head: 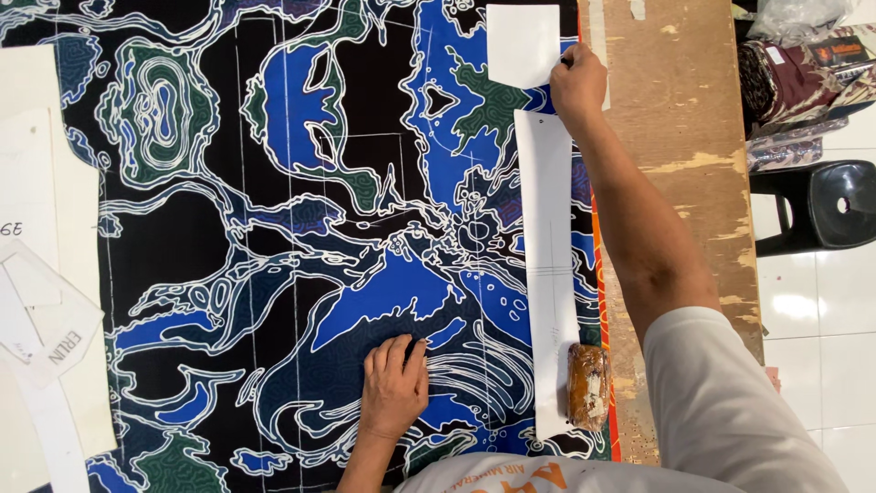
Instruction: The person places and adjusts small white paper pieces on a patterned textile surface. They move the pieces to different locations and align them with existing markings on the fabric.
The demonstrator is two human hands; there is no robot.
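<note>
A black, blue and green patterned fabric (301, 228) with white chalk lines lies spread over a wooden table (675, 119). My left hand (394, 385) rests flat on the fabric near the front edge, fingers together. My right hand (578, 87) reaches to the far right edge of the fabric, fingers pinched on a small marking tool at the top of a long white paper pattern strip (547, 274). A smaller white paper pattern piece (522, 44) lies just beyond that hand. A brown wrapped block (587, 386) sits on the strip's near end.
Several white paper pattern pieces (41, 301) lie at the left edge. A black plastic stool (821, 205) and folded fabric bundles (803, 78) stand to the right of the table on a white tiled floor.
</note>
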